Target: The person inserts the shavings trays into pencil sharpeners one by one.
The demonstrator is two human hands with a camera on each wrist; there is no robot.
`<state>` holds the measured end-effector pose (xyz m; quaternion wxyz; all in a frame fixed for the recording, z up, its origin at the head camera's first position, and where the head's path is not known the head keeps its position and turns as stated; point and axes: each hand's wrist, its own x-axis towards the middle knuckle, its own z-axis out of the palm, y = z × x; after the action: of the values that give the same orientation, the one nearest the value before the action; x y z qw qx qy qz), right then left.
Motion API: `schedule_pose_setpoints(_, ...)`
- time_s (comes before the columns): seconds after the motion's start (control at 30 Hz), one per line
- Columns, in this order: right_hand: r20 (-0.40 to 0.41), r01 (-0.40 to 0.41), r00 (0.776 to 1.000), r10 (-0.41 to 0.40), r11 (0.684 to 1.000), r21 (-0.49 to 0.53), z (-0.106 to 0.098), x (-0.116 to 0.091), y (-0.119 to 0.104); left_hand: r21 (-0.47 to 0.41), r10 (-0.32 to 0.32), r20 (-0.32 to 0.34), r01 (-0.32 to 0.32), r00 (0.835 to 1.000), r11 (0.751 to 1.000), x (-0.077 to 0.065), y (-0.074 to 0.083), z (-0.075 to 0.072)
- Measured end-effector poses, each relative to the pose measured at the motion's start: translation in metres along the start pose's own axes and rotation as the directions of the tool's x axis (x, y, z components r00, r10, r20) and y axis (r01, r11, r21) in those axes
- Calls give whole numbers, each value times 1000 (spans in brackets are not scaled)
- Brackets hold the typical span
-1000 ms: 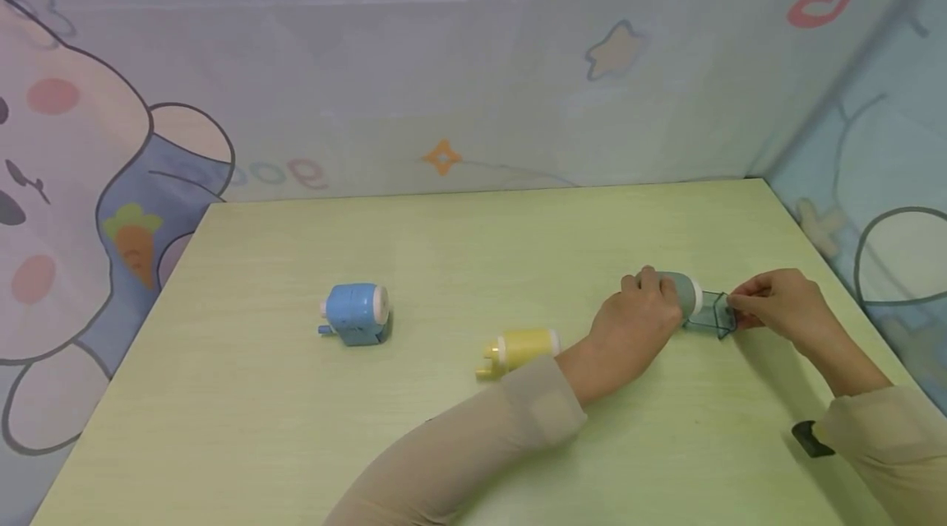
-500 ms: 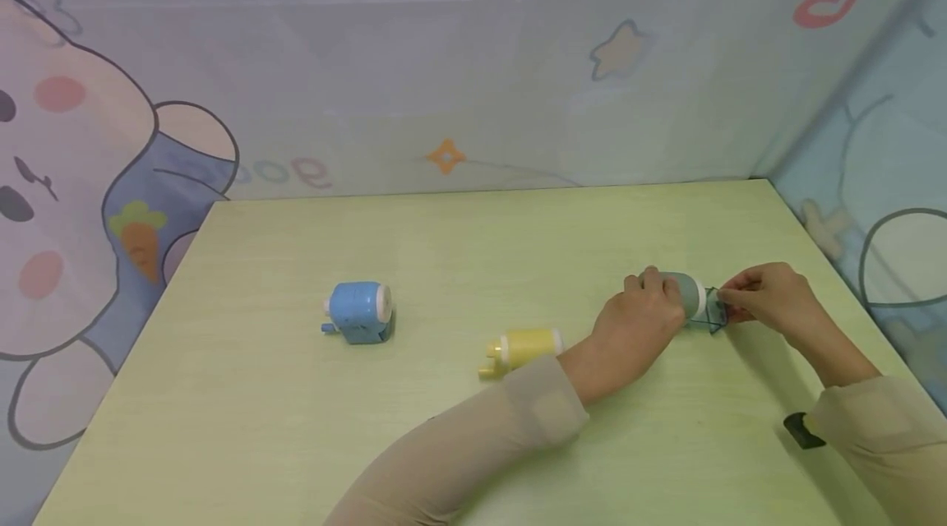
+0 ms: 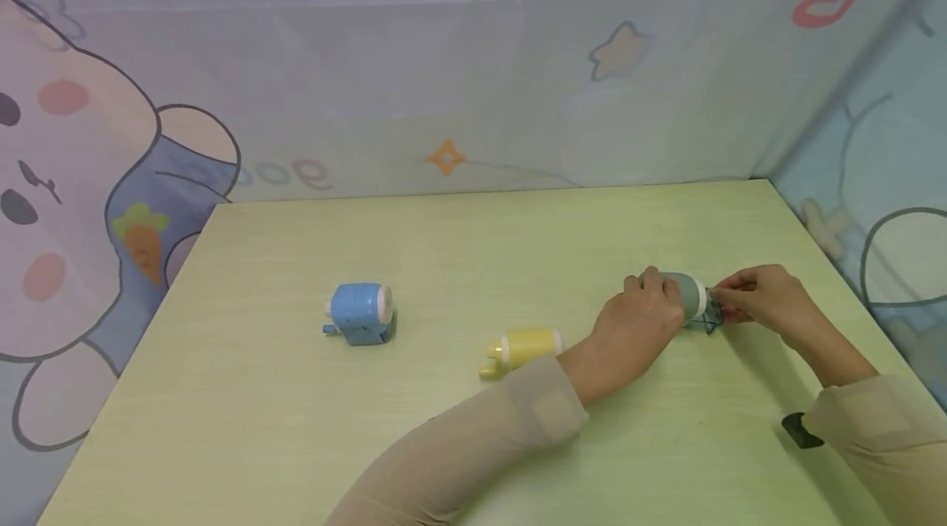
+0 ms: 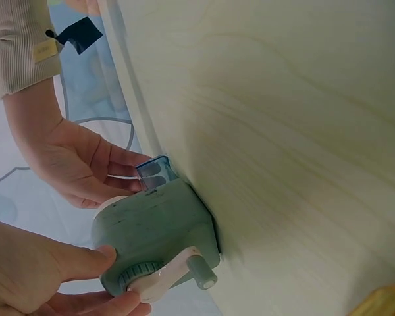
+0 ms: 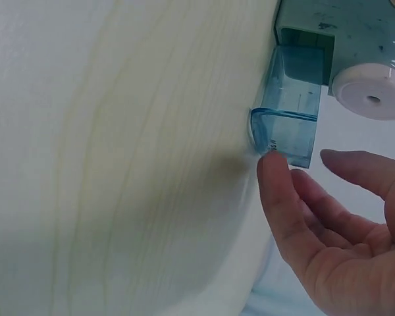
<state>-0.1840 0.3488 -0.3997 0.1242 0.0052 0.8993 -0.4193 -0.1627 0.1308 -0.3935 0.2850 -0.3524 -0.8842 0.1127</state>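
Note:
A green crank pencil sharpener (image 3: pixel 685 293) lies toward the right of the table, gripped from its crank side by my left hand (image 3: pixel 638 322). The left wrist view shows the thumb and fingers around the body's rear, beside the pale crank (image 4: pixel 163 276) with its green knob. A clear blue shavings drawer (image 5: pixel 286 131) sticks partly out of the opening below the white round front. At the drawer's outer end is my right hand (image 3: pixel 765 300); its index fingertip (image 5: pixel 271 161) touches the end, while the thumb stands apart from it.
A yellow crank sharpener (image 3: pixel 527 347) lies close by the left forearm, partly behind the sleeve. Farther left stands a blue one (image 3: pixel 360 314). Printed cloth (image 3: pixel 518 57) hangs behind the table (image 3: pixel 296 427); a black tab (image 3: pixel 802 431) hangs from the right cuff.
The right hand has moved left, and the drawer has slid farther into the green sharpener. The left hand keeps its grip in about the same place.

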Motion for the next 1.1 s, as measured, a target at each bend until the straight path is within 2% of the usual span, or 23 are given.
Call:
schedule_pose_setpoints(0.13,96,1,995,-11,995,96,-5,-3,1,-1,1,13,-1,1000,1000,0,0,0)
schedule_pose_setpoints(0.3,222,-22,975,-24,979,203,-13,-5,5,-25,21,68,-19,997,1000,1,0,-1)
schedule_pose_setpoints(0.43,289,-5,955,-62,974,226,-16,-3,12,-36,27,96,-23,995,999,2,-1,-3)
schedule_pose_setpoints(0.5,291,25,953,-86,978,207,-16,-2,14,-38,27,101,-24,995,999,2,-1,-3)
schedule_pose_setpoints(0.73,224,100,968,-111,993,59,-12,2,16,-46,37,124,-31,992,998,3,-2,-4)
schedule_pose_setpoints(1.1,199,122,973,-120,993,3,-8,0,11,-37,33,98,-29,995,999,2,-1,-3)
